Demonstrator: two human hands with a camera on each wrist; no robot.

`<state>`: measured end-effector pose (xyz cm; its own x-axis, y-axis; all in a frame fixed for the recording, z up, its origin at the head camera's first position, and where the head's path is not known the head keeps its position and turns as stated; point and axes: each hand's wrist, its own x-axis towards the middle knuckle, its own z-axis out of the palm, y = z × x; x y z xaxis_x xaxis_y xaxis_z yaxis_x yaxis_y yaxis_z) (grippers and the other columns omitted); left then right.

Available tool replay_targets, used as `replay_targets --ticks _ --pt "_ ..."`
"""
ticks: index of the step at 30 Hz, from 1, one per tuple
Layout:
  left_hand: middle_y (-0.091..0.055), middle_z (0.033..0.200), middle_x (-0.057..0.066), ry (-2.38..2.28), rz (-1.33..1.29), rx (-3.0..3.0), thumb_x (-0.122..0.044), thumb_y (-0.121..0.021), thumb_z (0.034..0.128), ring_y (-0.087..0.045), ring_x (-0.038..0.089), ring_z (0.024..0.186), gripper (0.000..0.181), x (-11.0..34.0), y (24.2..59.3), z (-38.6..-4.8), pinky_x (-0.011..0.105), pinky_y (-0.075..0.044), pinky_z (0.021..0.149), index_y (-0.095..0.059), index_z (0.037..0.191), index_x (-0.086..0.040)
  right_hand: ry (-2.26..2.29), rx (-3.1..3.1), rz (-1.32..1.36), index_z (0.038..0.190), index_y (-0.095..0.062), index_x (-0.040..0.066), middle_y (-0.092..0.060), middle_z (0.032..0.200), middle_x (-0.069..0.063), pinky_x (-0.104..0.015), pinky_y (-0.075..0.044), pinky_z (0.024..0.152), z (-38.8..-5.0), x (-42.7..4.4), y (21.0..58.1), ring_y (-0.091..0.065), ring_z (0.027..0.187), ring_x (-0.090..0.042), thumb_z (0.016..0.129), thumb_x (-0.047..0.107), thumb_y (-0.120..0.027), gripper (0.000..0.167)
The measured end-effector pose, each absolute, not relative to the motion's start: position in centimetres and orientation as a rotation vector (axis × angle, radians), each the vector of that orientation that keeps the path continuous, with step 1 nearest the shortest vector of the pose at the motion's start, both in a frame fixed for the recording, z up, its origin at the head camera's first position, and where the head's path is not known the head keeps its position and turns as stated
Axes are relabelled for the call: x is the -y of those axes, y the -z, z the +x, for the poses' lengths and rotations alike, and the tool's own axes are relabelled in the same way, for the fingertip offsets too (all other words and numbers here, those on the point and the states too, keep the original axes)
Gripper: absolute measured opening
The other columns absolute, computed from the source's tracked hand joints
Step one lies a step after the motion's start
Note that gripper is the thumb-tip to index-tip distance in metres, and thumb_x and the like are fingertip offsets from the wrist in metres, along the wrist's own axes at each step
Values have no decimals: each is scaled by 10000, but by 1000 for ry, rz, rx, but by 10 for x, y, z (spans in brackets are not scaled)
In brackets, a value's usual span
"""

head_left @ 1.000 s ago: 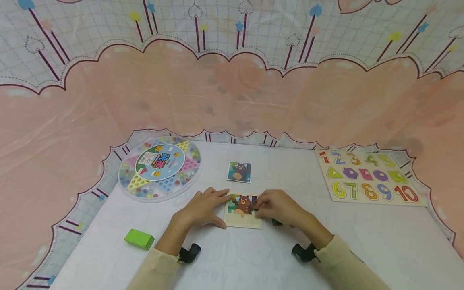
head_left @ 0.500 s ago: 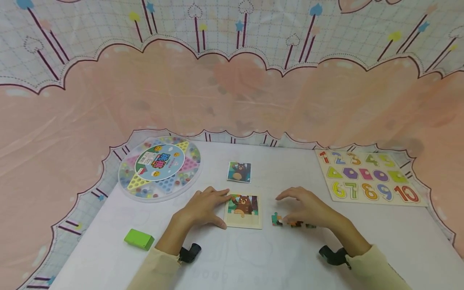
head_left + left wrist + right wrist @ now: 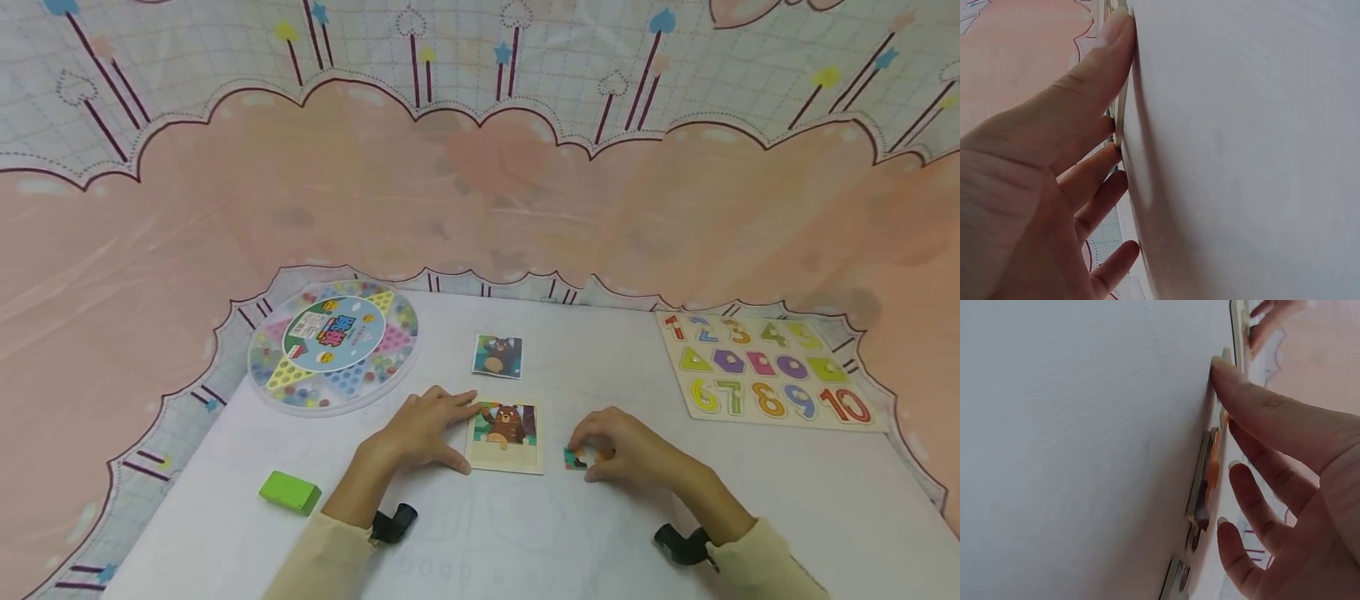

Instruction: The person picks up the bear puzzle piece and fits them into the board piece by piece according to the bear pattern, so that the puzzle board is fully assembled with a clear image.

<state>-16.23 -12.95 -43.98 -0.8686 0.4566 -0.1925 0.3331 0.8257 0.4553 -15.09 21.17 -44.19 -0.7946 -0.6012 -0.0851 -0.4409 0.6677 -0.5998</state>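
A small wooden jigsaw board lies in the middle of the table, its upper part showing a brown bear and its lower strip bare wood. My left hand rests against the board's left side, thumb low and forefinger high, fingers fairly straight. To the right of the board, my right hand pinches a jigsaw piece between thumb and forefinger, at the table surface. In the right wrist view, another jigsaw piece lies below the fingers, and a further piece sits at the bottom edge.
Beyond the board lies a bear picture card. A round marble board game stands at the back left, and a number-and-shape puzzle board at the back right. A green block is near my left forearm.
My right hand has left the board, moved right to the loose pieces, and its spread fingers have come together on one piece. The left hand stays by the board.
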Motion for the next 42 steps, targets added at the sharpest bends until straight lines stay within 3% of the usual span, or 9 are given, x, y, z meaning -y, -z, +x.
replay_targets --ticks 6,14,18,24,31,42 --pt "-446 1621 -75 -586 604 -2715 -436 -916 678 -482 160 1240 910 129 441 -162 386 -392 970 -542 1487 -254 814 -2621 -831 954 -767 291 -736 1053 145 -230 -447 828 -151 -207 442 -530 998 -71 782 224 -881 217" --pt "-463 1612 -64 -587 612 -2718 -435 -922 676 -486 161 1220 909 129 441 -161 386 -397 959 -548 1483 -247 835 -2604 -795 979 -768 291 -732 1052 135 -205 -420 755 -150 -207 443 -493 924 -57 795 237 -871 218" --pt "-464 1611 -66 -586 613 -2718 -432 -923 676 -487 167 1235 915 129 440 -161 395 -402 972 -544 1487 -244 899 -2594 -781 997 -755 273 -718 1058 123 -192 -493 775 -150 -206 439 -546 922 -75 817 215 -852 212" --pt "-463 1611 -66 -587 609 -2720 -427 -926 675 -490 170 1232 919 129 439 -162 392 -403 961 -543 1489 -241 1116 -2515 -790 1041 -782 152 -711 1103 -1 -211 -607 824 -154 -204 429 -668 935 -77 845 105 -807 204" --pt "-462 1612 -64 -587 612 -2719 -422 -927 678 -489 177 1242 920 129 438 -163 399 -402 968 -539 1492 -241 1265 -2435 -741 1104 -797 96 -674 1248 -112 -182 -610 823 -157 -198 427 -725 983 -46 865 28 -771 250" --pt "-455 1616 -59 -589 633 -2715 -436 -918 682 -496 180 1253 916 130 440 -164 417 -410 995 -537 1490 -237 1232 -2455 -784 1190 -757 34 -701 1319 -172 -171 -603 804 -156 -186 433 -729 1073 -189 870 37 -769 320"
